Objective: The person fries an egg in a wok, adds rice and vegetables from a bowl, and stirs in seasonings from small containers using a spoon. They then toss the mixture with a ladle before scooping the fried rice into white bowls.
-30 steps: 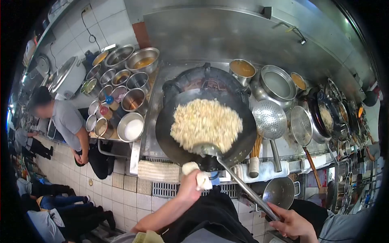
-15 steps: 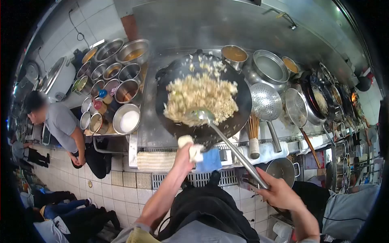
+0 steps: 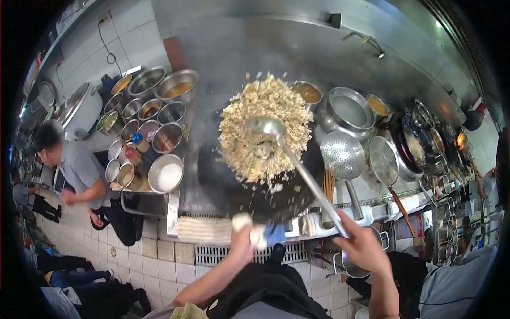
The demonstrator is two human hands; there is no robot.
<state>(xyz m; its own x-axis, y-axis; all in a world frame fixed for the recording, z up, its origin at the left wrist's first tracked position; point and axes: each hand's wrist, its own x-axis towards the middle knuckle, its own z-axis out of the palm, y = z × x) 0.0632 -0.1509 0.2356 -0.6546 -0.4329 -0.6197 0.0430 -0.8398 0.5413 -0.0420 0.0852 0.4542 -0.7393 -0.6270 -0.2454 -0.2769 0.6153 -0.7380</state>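
Below the wok's near edge, my left hand (image 3: 241, 247) is closed on a folded whitish cloth (image 3: 243, 221). Whatever the cloth wraps, if anything, is hidden. My right hand (image 3: 364, 245) grips the end of a long metal ladle (image 3: 311, 181), whose bowl lies over the rice. A big dark wok (image 3: 215, 183) sits in front of me. Above it a broad mass of fried rice (image 3: 265, 106) is in the air, with loose grains scattered round its edges.
Left of the wok stand several metal pots with sauces and a bowl of white seasoning (image 3: 169, 174). A perforated skimmer (image 3: 342, 155), a mesh strainer (image 3: 383, 159) and a bamboo brush (image 3: 328, 194) lie right. A co-worker (image 3: 85, 173) is at the left.
The rice has risen and spread up out of the wok, and the wok has shifted toward me. The ladle's bowl has gone up. The co-worker at the left has moved an arm.
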